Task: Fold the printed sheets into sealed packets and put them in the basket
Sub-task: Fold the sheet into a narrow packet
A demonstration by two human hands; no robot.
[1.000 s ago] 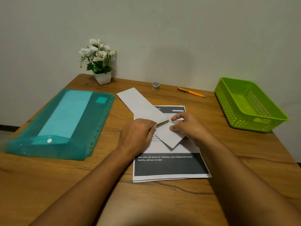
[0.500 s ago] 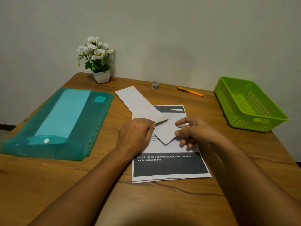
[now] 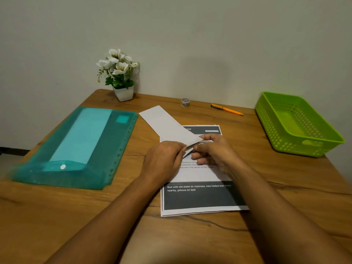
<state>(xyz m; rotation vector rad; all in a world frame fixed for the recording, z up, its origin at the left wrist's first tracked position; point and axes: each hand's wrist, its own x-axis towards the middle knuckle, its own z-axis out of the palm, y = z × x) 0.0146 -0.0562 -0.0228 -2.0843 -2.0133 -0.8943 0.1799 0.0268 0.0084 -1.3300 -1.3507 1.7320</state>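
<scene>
The table (image 3: 57, 216) is warm brown wood with darker grain lines. On its left lies a translucent teal folder (image 3: 106, 149) with a paler turquoise panel inside, a white dot near its near end and a row of punched holes along its right edge. At the far edge, white flowers (image 3: 118, 63) with yellow centres and green leaves stand in a white pot (image 3: 123, 94). The pen (image 3: 228, 110) is orange with a dark end. The basket (image 3: 285, 145) on the right is lime green with a perforated lattice. The folded sheet (image 3: 167, 124) is plain white. The printed sheets (image 3: 200, 199) are white with dark grey bands carrying white lettering.
</scene>
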